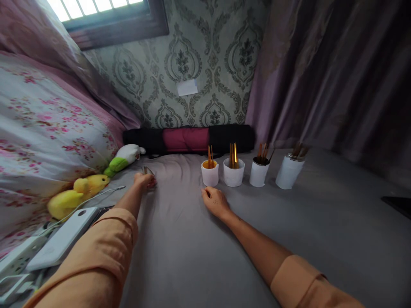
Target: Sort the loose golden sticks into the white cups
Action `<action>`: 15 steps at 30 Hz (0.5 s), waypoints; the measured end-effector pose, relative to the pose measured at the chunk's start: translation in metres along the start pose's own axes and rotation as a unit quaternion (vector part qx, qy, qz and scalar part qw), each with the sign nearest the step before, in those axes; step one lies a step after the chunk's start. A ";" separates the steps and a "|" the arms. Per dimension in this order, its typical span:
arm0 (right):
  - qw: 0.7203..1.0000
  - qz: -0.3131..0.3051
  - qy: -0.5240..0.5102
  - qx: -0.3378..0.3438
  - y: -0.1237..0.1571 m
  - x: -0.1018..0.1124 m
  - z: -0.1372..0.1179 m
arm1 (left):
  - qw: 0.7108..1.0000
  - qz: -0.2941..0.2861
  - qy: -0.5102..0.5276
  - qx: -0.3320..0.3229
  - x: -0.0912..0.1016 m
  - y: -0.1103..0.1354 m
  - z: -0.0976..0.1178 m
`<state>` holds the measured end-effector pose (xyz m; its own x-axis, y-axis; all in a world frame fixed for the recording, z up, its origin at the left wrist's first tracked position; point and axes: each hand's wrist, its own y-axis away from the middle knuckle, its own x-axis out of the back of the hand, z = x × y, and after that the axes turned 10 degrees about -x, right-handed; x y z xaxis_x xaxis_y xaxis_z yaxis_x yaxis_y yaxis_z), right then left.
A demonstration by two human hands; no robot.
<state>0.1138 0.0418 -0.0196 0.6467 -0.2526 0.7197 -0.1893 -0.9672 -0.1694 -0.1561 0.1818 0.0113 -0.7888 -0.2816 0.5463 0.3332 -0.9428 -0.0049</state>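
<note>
My left hand (143, 180) reaches out over the grey bed sheet (180, 239) and is closed around a small glass or metal-rimmed object (148, 171) that I cannot name. My right hand (215, 201) rests on the sheet with its fingers curled, just in front of the leftmost of several white cups. That cup (209, 173) holds orange sticks. The cup beside it (233, 171) holds more orange-brown sticks, and a third cup (258, 171) holds darker sticks. A taller jar wrapped in white (288, 170) stands at the right end of the row.
A black and red rolled bundle (189, 140) lies along the patterned wall. A yellow plush duck (77, 194) and a green-white plush (123, 158) lie at left beside floral bedding. A white power bank (64, 239) and cables sit near my left elbow. A dark curtain (337, 72) hangs at right.
</note>
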 end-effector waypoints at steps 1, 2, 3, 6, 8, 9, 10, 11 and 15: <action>1.000 0.000 -0.001 0.001 0.000 0.000 0.000 | 0.999 0.001 0.034 0.023 -0.002 0.002 0.001; 1.000 0.001 -0.002 0.001 0.000 0.000 0.000 | 0.997 0.002 0.068 0.042 -0.004 0.004 0.002; 1.000 0.002 -0.003 0.000 0.000 0.000 0.000 | 0.994 0.005 0.099 0.054 -0.007 0.005 0.003; 1.000 0.002 -0.004 -0.002 0.000 -0.001 0.000 | 0.980 0.017 0.180 0.078 -0.014 0.010 0.006; 1.000 0.001 -0.007 0.002 -0.001 -0.001 0.000 | 0.970 0.024 0.224 0.089 -0.019 0.013 0.007; 1.000 0.002 -0.008 0.003 -0.001 -0.001 0.000 | 0.965 0.026 0.243 0.093 -0.021 0.014 0.008; 1.000 0.003 -0.009 0.004 -0.001 -0.001 0.001 | 0.961 0.027 0.260 0.096 -0.023 0.015 0.008; 1.000 0.004 -0.010 0.005 -0.001 -0.001 0.001 | 0.956 0.027 0.275 0.097 -0.025 0.016 0.009; 1.000 0.005 -0.013 0.007 -0.001 -0.002 0.001 | 0.942 0.016 0.321 0.095 -0.031 0.021 0.010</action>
<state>0.1137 0.0432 -0.0217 0.6636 -0.2624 0.7005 -0.1857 -0.9649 -0.1855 -0.1199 0.1724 0.0027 -0.9067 -0.4159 -0.0704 0.3998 -0.9005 0.1708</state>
